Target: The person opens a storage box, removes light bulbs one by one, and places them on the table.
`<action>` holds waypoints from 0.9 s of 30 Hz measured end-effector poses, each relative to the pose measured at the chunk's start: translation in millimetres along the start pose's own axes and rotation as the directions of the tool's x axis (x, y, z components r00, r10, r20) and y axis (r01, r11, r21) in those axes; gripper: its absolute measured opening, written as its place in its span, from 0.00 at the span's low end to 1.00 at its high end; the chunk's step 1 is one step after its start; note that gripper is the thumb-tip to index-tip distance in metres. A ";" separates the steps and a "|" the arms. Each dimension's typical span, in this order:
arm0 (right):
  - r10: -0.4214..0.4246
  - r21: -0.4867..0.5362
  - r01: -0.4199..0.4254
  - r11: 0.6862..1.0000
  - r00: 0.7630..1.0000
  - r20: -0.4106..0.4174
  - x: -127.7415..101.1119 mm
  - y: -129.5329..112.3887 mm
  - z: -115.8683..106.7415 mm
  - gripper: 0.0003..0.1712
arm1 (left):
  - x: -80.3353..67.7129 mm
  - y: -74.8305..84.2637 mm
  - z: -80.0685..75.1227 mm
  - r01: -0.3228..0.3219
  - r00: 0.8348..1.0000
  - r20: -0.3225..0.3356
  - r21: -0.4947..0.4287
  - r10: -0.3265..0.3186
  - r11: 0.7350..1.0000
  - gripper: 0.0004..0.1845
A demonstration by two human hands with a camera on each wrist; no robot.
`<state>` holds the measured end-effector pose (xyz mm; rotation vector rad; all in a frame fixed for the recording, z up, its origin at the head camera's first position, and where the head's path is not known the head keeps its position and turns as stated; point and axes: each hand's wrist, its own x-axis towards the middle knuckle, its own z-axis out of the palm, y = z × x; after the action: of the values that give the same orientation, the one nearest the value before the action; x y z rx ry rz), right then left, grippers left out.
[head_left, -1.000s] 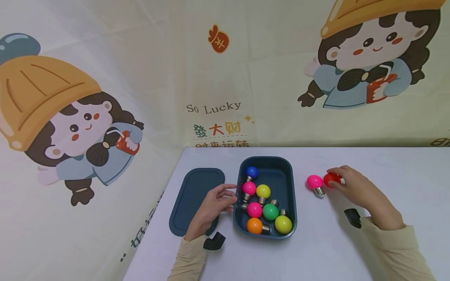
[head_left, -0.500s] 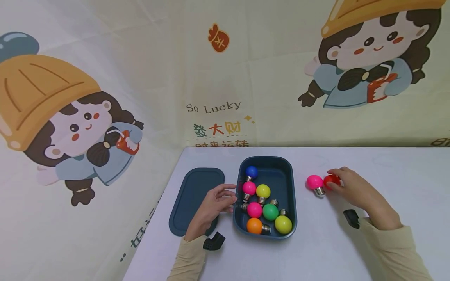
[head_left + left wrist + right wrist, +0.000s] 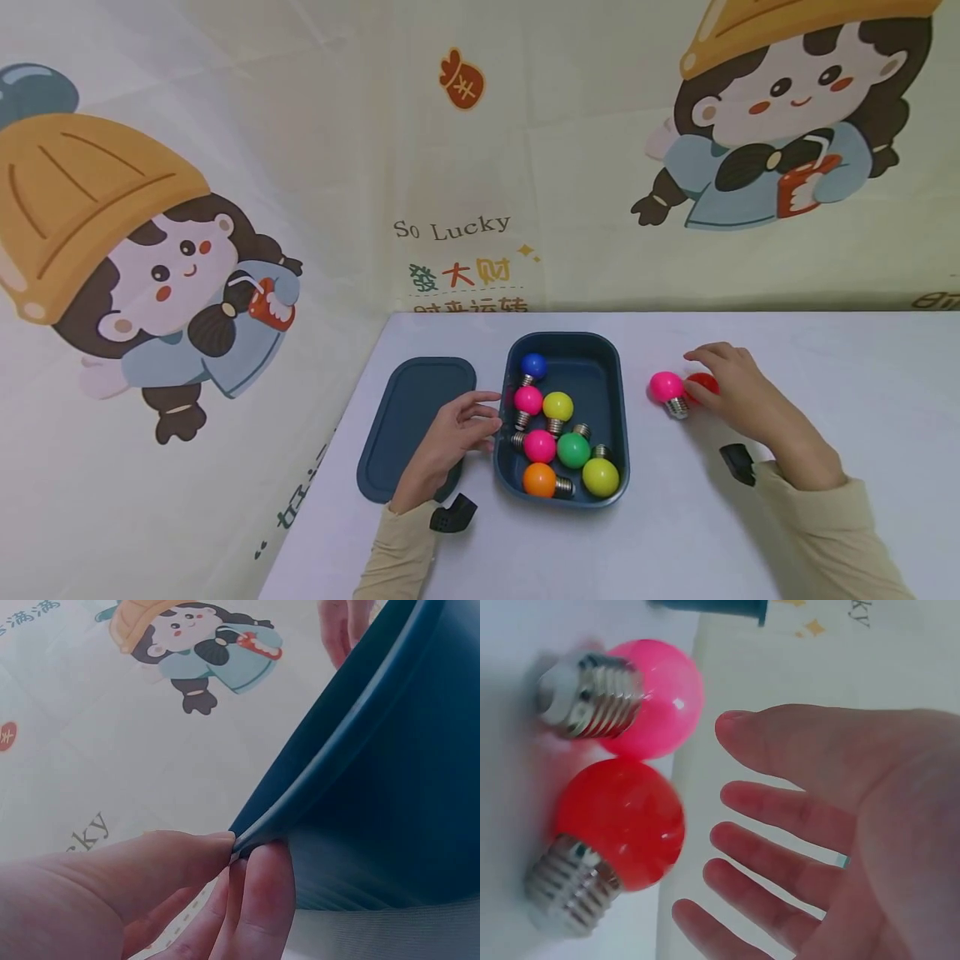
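My left hand (image 3: 450,437) pinches the left rim of a dark blue rectangular container (image 3: 619,392); in the left wrist view thumb and fingers meet at its edge. Several coloured light bulbs with metal screw bases lie inside, among them a blue bulb (image 3: 534,365), a green bulb (image 3: 573,450) and an orange bulb (image 3: 539,480). To the container's right, a pink bulb (image 3: 660,697) and a red bulb (image 3: 622,821) lie side by side on the table. Close over the red one hovers my right hand (image 3: 750,400), fingers spread and apart from it in the right wrist view.
A dark blue lid (image 3: 408,408) lies flat left of the container, partly beneath my left hand. The white table (image 3: 675,533) ends at a printed cloth backdrop (image 3: 585,150). Black wrist cameras sit at both sleeves.
My right hand has let go of the red bulb and shifted slightly up and left over it. My left hand stays at the container's rim. The head view has tilted a little.
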<state>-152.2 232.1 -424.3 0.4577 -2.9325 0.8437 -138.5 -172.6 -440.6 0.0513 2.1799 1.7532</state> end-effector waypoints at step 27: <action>-0.073 0.049 0.072 0.996 0.997 0.011 12.6 -62.2 8.5 0.25 | -0.6 -0.4 -1.0 -0.021 1.000 0.011 -0.002 0.021 1.000 0.23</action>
<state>-145.5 174.1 -398.0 0.5712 -2.8931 0.9076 -138.2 -173.9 -440.7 0.0843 2.1778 1.7618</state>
